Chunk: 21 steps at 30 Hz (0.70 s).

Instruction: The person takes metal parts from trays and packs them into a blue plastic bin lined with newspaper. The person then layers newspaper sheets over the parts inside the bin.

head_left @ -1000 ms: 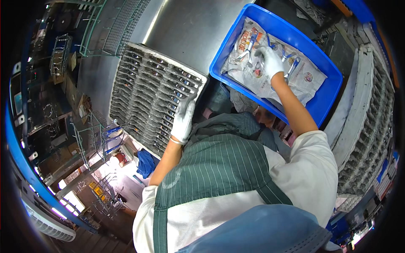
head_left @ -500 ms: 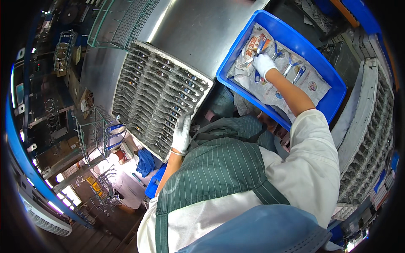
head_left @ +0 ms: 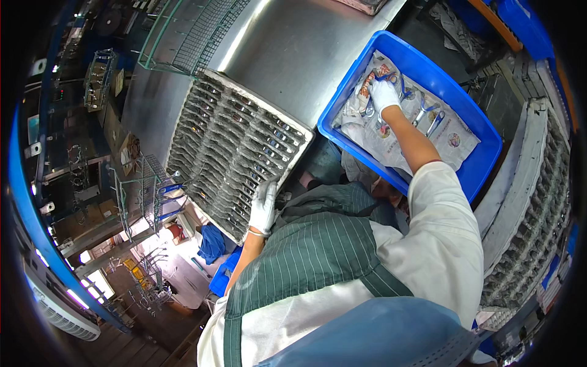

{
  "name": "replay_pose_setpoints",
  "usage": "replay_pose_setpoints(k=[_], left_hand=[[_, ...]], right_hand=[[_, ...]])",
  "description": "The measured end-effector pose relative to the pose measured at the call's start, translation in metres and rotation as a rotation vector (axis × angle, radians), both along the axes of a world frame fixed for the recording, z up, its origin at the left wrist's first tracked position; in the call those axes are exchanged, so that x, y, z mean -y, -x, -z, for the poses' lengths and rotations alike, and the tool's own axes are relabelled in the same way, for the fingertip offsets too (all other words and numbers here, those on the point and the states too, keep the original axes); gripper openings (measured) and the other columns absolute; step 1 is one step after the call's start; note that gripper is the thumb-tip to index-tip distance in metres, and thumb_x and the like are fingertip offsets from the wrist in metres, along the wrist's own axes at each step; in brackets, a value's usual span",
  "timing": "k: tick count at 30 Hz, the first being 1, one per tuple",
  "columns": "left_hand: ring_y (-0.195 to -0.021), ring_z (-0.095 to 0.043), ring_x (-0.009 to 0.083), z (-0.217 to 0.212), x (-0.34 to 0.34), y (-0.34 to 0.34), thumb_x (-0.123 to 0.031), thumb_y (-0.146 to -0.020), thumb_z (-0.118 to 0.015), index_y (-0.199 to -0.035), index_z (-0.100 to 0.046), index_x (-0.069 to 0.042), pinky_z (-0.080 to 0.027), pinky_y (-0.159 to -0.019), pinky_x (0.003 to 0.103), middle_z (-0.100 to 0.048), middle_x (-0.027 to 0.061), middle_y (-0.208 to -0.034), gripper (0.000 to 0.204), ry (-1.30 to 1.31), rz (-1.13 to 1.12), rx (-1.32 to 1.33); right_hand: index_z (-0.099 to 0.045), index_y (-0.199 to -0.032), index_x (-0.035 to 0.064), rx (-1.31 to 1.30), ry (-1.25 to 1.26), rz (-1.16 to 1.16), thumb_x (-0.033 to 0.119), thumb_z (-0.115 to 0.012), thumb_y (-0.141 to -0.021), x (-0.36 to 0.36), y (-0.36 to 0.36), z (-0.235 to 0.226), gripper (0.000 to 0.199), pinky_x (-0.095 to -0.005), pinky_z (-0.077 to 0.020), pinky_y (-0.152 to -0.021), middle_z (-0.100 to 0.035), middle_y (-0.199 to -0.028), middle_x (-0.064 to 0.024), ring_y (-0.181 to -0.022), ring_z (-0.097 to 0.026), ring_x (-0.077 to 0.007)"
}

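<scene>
My right hand (head_left: 384, 96), in a white glove, reaches into a blue plastic bin (head_left: 474, 79) on the right. Its fingers are bent down over the printed paper (head_left: 400, 147) lining the bin; what they hold is hidden. Around it lie several metal tools with blue parts, among them a forked one (head_left: 422, 111) and a straight one (head_left: 435, 123). My left hand (head_left: 263, 208), also gloved, lies with fingers stretched along the near right edge of a tray (head_left: 302, 131). Rows of shiny metal pieces (head_left: 260, 156) sit in the tray's grey, fuzzy slots.
Bare metal tabletop (head_left: 287, 52) extends beyond the tray. Green wire racks (head_left: 205, 37) stand at the far left. Another slotted tray (head_left: 520, 257) stands on the right, past the bin. Blue cloth (head_left: 211, 243) lies at the lower left.
The view has shifted slightly, and the bin and tray appear lower. My right hand stays in the bin; the silver tool by its fingertips now shows below the hand. My left hand remains on the tray edge.
</scene>
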<state>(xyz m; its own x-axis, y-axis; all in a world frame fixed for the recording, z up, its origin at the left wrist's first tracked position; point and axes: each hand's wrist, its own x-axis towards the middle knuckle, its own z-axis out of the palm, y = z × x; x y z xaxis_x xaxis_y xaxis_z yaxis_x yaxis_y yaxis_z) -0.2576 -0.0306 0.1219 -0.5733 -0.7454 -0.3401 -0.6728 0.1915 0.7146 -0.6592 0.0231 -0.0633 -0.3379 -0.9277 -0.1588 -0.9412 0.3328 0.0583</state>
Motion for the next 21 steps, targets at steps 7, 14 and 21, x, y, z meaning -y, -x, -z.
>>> replay_pose_setpoints(k=[7, 14, 21], left_hand=[[-0.103, -0.052, 0.0313, -0.003, -0.006, -0.010, -0.025, -0.093, -0.039, -0.109, -0.057, -0.001, -0.039, -0.090, 0.036, -0.057, 0.0188, -0.106, 0.034, -0.013, -0.033, 0.046], [-0.102, -0.051, 0.0330, 0.001, -0.007, -0.005, -0.027, -0.093, -0.038, -0.109, -0.056, -0.001, -0.039, -0.090, 0.037, -0.056, 0.0199, -0.106, 0.036, 0.003, 0.037, 0.050], [-0.095, -0.054, 0.0317, -0.002, -0.011, -0.011, -0.019, -0.090, -0.045, -0.109, -0.055, -0.001, -0.042, -0.085, 0.037, -0.057, 0.0172, -0.105, 0.028, 0.043, 0.065, 0.016]], right_hand=[[-0.031, -0.131, -0.0013, 0.191, 0.284, 0.420, 0.001, -0.046, -0.077, 0.002, -0.017, 0.043, 0.055, -0.0347, -0.0445, -0.089, -0.032, -0.135, -0.0174, -0.105, -0.053, -0.0317], [-0.024, -0.134, 0.0001, 0.377, 0.108, 0.434, 0.000, -0.059, -0.069, 0.014, -0.023, 0.060, 0.074, -0.0335, -0.0413, -0.094, -0.015, -0.143, -0.0188, -0.117, -0.044, -0.0327], [-0.036, -0.127, 0.0030, 0.478, -0.065, 0.537, 0.007, -0.050, -0.077, 0.022, -0.004, 0.053, 0.052, -0.0384, -0.0434, -0.090, -0.035, -0.130, -0.0212, -0.108, -0.051, -0.0339]])
